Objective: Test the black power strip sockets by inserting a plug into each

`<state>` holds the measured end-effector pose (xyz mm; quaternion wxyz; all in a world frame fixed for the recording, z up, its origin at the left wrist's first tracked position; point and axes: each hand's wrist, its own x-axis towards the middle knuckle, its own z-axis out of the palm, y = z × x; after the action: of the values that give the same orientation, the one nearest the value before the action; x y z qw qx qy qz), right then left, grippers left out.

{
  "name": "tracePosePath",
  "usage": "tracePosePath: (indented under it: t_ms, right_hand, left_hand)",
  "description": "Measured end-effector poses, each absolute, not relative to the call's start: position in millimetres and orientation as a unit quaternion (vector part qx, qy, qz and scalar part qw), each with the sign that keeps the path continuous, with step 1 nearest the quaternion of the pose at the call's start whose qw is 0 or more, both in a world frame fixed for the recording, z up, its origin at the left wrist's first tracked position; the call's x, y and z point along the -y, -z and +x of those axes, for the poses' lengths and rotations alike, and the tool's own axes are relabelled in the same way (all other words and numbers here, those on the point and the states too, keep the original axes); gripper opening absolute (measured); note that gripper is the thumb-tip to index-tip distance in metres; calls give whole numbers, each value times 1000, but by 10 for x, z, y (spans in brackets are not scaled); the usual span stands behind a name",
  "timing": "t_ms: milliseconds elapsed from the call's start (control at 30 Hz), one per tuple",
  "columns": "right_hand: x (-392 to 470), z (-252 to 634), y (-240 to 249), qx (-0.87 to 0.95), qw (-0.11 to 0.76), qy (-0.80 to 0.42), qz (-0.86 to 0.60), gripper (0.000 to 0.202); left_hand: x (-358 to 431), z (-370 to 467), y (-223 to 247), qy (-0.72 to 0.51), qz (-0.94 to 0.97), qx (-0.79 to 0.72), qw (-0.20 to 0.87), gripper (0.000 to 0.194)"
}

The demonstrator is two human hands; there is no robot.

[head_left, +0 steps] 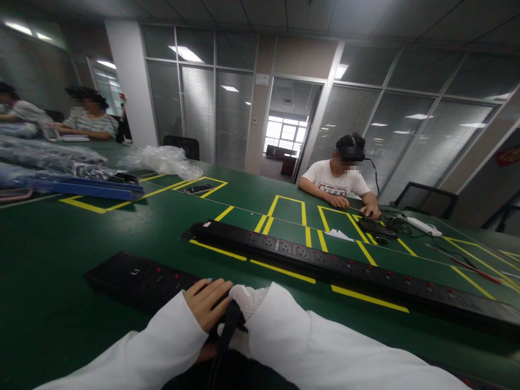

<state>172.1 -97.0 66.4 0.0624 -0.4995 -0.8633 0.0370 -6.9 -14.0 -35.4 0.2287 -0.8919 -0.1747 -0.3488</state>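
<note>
Beneath our left hand (pixel 209 304), draped with its grip hidden, lies the short strip (pixel 140 279); we cannot tell whether our right hand (pixel 245 301), just beside, grasps the cord (pixel 228 328), and a sharp tug could skew the strip.

The short power strip (pixel 117 275) under the left hand (pixel 209 303) is coloured black and dotted with red, as is the long power strip (pixel 329 262) beyond both hands. The green tabletop (pixel 60 254) around them is striped with yellow tape (pixel 282 271). Both forearms are covered by plain white sleeves (pixel 280 319), and the cable (pixel 229 325) at the right hand (pixel 244 306) is coated in black. Beyond the left hand, far leftward, a bar (pixel 101 187) is coloured blue.
</note>
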Motion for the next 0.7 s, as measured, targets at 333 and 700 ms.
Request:
tracePosePath:
  t_ms: [333,700]
  right_hand:
    - [955,1762,-595,867,53,-44,-494,35]
    - [952,1770,-571,868,63,-41,-490,34]
  left_hand:
    - [148,-80,333,335,-896,171,236,19]
    - [149,-84,345,331,-898,178,228,21]
